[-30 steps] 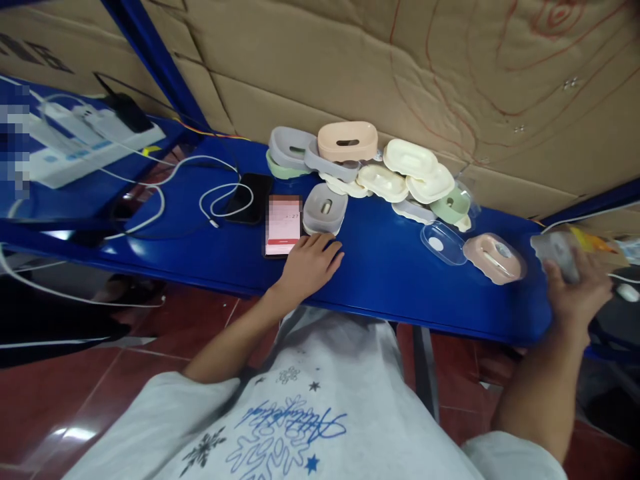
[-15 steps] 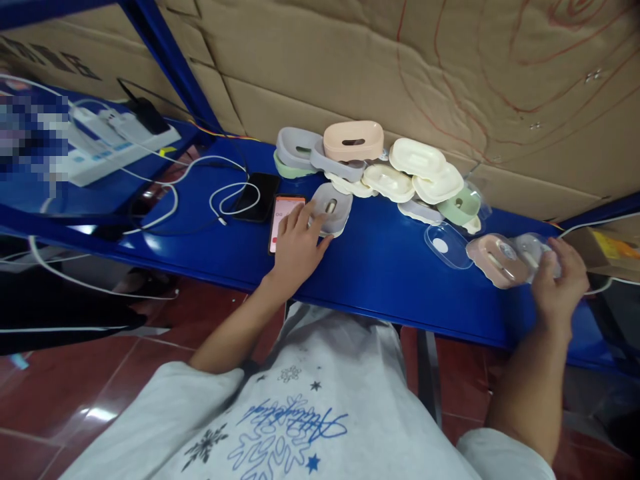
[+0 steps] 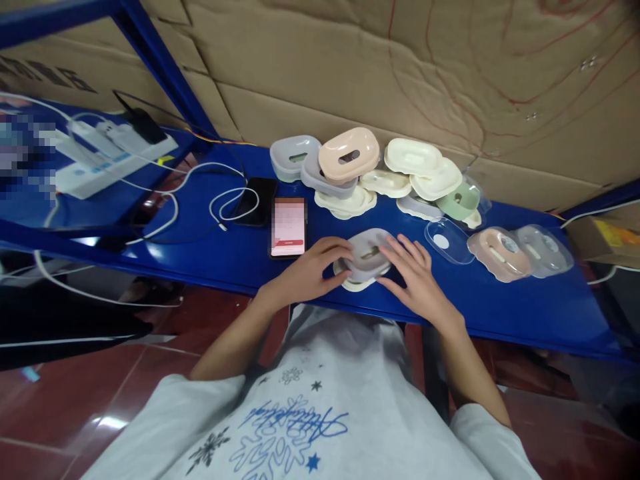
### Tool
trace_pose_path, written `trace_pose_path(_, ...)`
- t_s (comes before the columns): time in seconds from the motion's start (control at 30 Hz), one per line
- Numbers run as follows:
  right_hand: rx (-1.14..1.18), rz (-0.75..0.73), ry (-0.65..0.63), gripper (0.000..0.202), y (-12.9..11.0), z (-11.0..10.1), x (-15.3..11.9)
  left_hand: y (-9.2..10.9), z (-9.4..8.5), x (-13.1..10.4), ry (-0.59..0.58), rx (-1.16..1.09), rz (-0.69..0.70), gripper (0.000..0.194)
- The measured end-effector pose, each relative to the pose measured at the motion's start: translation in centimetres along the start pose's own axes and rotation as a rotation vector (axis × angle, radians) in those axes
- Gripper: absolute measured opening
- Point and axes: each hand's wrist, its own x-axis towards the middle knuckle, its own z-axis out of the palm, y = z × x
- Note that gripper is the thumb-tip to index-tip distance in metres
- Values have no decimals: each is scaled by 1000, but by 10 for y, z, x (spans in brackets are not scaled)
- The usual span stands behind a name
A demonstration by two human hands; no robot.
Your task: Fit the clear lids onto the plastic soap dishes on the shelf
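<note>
Between my hands, near the front edge of the table, is a grey soap dish (image 3: pixel 367 250) with a slot in its floor. It sits on a cream base (image 3: pixel 356 285), a little off line with it. My left hand (image 3: pixel 320 268) grips the left side, thumb low and fingers over the rim. On the right side, my right hand (image 3: pixel 414 277) holds the rim with fingers and thumb. Behind lie stacked parts: a peach soap dish (image 3: pixel 350 150), another grey dish (image 3: pixel 295 155), cream trays (image 3: pixel 413 157) and a green dish (image 3: pixel 459 201).
A phone with a lit screen (image 3: pixel 290 230) lies left of my hands, beside a dark phone (image 3: pixel 255 200) and white cable. To the right are a clear lid (image 3: pixel 453 241), a pink soap box (image 3: pixel 500 253) and a clear-lidded grey box (image 3: pixel 543 250). Cardboard (image 3: pixel 310 60) stands behind.
My right hand has left the clear-lidded box at the right and come to the middle. The grey dish has moved toward me and right, now between both hands. The peach dish sits slightly tilted.
</note>
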Motion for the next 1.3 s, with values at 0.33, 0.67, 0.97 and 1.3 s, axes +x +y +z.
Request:
trace_pose_path(0.33,-47,-40,118,31,2,6,-16,1,15,0,-64,300,44,48)
trace_pose_path(0.67,268,-23,16,40,9,7,-18,8,11,-1,-129,299,69,36)
trace_pose_path(0.97,114,-75,-1,37,2,12,-15,-4,11,-3,-188,372,127,29)
trace_pose_path(1.3,64,-41,31,49,0,4,-34,-6,-16,-5,66,635,-185,27)
